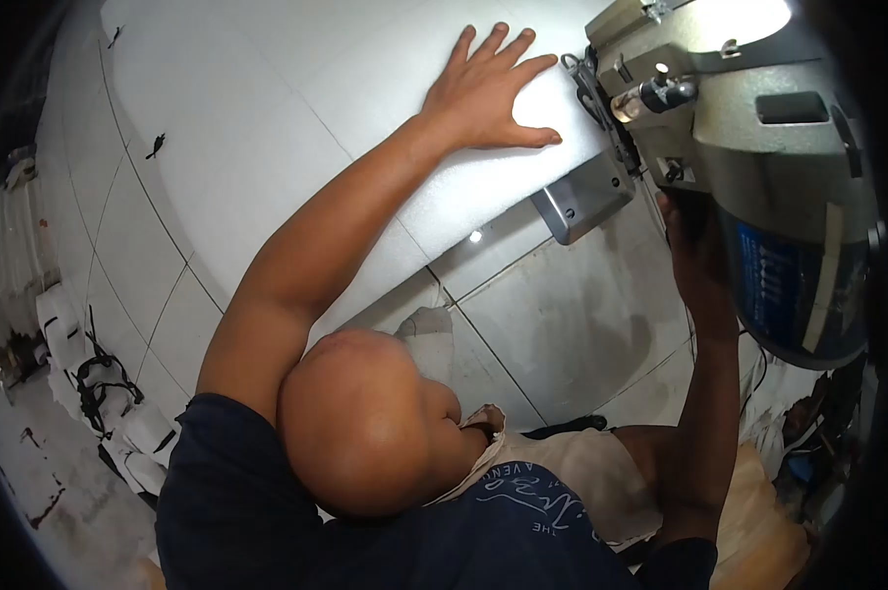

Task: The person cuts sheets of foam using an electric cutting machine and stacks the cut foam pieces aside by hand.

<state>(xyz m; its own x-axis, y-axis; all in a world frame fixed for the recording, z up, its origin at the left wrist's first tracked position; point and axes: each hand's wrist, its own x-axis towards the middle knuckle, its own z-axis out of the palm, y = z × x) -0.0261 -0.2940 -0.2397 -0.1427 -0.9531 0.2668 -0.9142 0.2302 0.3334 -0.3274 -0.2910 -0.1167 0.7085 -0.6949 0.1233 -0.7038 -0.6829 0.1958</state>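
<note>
My left hand [483,96] lies flat with its fingers spread on a thick white sheet [267,108], near the sewing machine [670,128]. No object is between these fingers. At the right, my right hand [694,256] is low beside the machine's body, in shadow and partly hidden behind it; what its fingers touch cannot be made out. The sheet's edge reaches the needle area and covers part of a grey metal plate [586,197].
A white tiled surface [503,315] with dark seams lies under the sheet. Small black scraps [156,146] are at the upper left. White bundles with black straps [110,393] lie at the far left. Bare rounded skin [355,423] and a dark shirt fill the lower middle.
</note>
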